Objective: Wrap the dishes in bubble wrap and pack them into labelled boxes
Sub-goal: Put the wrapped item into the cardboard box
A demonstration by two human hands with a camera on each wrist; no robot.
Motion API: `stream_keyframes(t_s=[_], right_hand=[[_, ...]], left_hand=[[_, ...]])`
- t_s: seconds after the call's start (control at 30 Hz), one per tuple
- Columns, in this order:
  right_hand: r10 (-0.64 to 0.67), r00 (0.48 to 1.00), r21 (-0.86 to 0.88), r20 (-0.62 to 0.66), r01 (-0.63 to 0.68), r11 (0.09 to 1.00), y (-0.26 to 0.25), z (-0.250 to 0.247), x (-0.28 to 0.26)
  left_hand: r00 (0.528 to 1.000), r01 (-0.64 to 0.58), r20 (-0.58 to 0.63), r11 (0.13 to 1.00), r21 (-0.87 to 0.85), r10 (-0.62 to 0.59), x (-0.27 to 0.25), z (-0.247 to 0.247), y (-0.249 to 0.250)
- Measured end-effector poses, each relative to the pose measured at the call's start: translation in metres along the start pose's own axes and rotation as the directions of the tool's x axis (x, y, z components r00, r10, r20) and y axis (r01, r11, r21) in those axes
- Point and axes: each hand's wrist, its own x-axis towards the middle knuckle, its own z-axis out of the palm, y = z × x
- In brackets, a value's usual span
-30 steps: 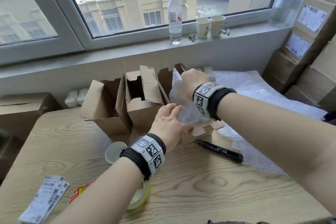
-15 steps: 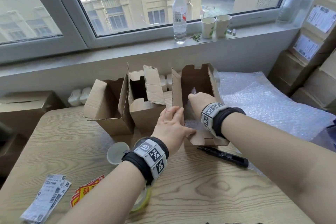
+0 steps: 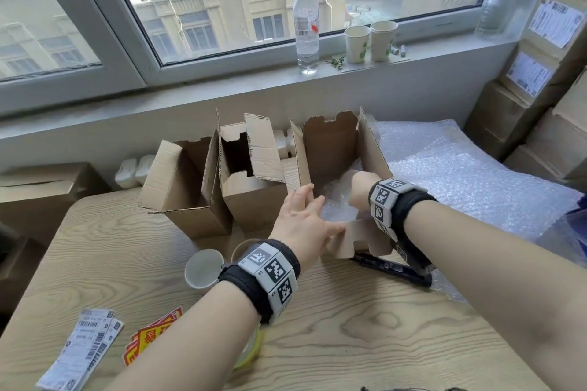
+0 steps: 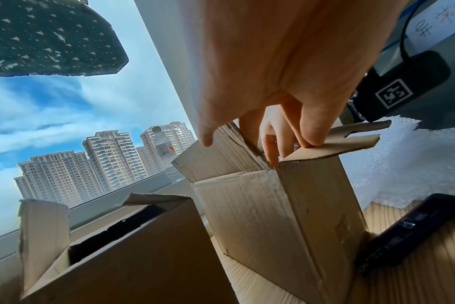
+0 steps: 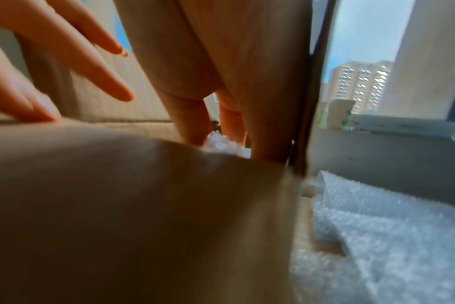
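Reaching into the right-hand cardboard box [image 3: 330, 149], the right hand [image 3: 360, 189] is seen on a bubble-wrapped bundle [image 3: 338, 200], fingers hidden; the near flap [image 3: 355, 240] is held by the left hand [image 3: 300, 224], fingers spread.

open brown cardboard boxes [image 3: 260, 200] on wooden table [image 3: 349, 327]: 3
white paper cups [image 3: 357, 44] on windowsill: 2
clear plastic water bottle [image 3: 306, 25]: 1
white cups [image 3: 203, 268] on table: 2, second mostly hidden by wrist
black marker pen [image 3: 390, 268]: 1
bubble wrap sheet [image 3: 460, 178]: 1 pile
white barcode labels [image 3: 79, 352]: a stack, count unclear
red-yellow stickers [image 3: 152, 340]: a few, overlapping
hands: 2
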Motion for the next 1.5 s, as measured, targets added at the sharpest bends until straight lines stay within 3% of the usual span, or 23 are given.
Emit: stream_keyframes(t_s=[0.1, 0.17, 0.23, 0.3, 0.43, 0.53, 0.57, 0.73, 0.9, 1.1, 1.2, 1.33, 1.4, 1.5], right_hand=[[-0.018, 0.999, 0.124, 0.046, 0.012, 0.992, -0.001, 0.006, 0.002], [0.074, 0.997, 0.302, -0.01, -0.067, 0.951, 0.0, 0.01, 0.005], [0.119, 0.987, 0.408, -0.113, -0.063, 0.911, 0.004, 0.013, 0.01], [0.136, 0.984, 0.492, -0.113, -0.064, 0.868, 0.007, 0.016, 0.015], [0.051, 0.997, 0.415, -0.062, -0.021, 0.91, 0.008, 0.022, 0.016], [0.07, 0.997, 0.166, -0.024, -0.065, 0.984, -0.006, 0.029, 0.01], [0.088, 0.995, 0.155, -0.051, -0.079, 0.985, -0.01, 0.031, 0.009], [-0.047, 0.999, 0.326, 0.028, 0.035, 0.945, -0.011, 0.031, 0.01], [-0.103, 0.981, 0.402, -0.162, 0.161, 0.901, 0.004, 0.027, 0.003], [-0.181, 0.954, 0.381, -0.238, 0.263, 0.886, 0.01, 0.036, -0.031], [-0.149, 0.93, 0.264, -0.335, 0.245, 0.933, 0.012, 0.049, -0.042], [-0.063, 0.834, 0.069, -0.548, 0.12, 0.99, 0.017, 0.062, -0.055], [0.001, 0.863, 0.111, -0.505, 0.064, 0.992, 0.022, 0.066, -0.059], [0.094, 0.945, 0.334, -0.313, 0.016, 0.943, 0.028, 0.075, -0.056]], left_hand=[[1.0, -0.013, 0.005, 1.0, 0.005, 0.013, 0.001, 0.0, 0.004], [1.0, -0.017, 0.004, 1.0, -0.005, 0.017, 0.001, -0.001, 0.006], [1.0, -0.018, 0.001, 1.0, -0.005, 0.018, 0.0, -0.001, 0.006], [1.0, -0.014, -0.002, 1.0, -0.008, 0.014, -0.001, 0.0, 0.005], [1.0, -0.005, 0.0, 1.0, -0.007, 0.005, -0.001, 0.001, 0.005], [1.0, -0.001, -0.003, 1.0, -0.017, 0.001, -0.001, 0.001, 0.005], [1.0, 0.0, -0.006, 1.0, -0.02, 0.0, -0.001, 0.001, 0.005], [1.0, 0.005, -0.017, 1.0, 0.003, -0.005, -0.002, 0.005, 0.001], [0.998, 0.053, -0.03, 0.996, -0.072, -0.055, 0.002, 0.013, -0.003], [0.987, 0.147, -0.052, 0.988, -0.051, -0.149, 0.006, 0.011, -0.006], [0.973, 0.226, -0.036, 0.972, -0.062, -0.228, 0.005, 0.011, -0.005], [0.966, 0.255, -0.026, 0.966, -0.033, -0.256, 0.002, 0.018, -0.004], [0.965, 0.26, 0.001, 0.965, -0.02, -0.26, 0.002, 0.021, -0.004], [0.963, 0.271, 0.034, 0.958, -0.092, -0.269, 0.002, 0.024, -0.005]])
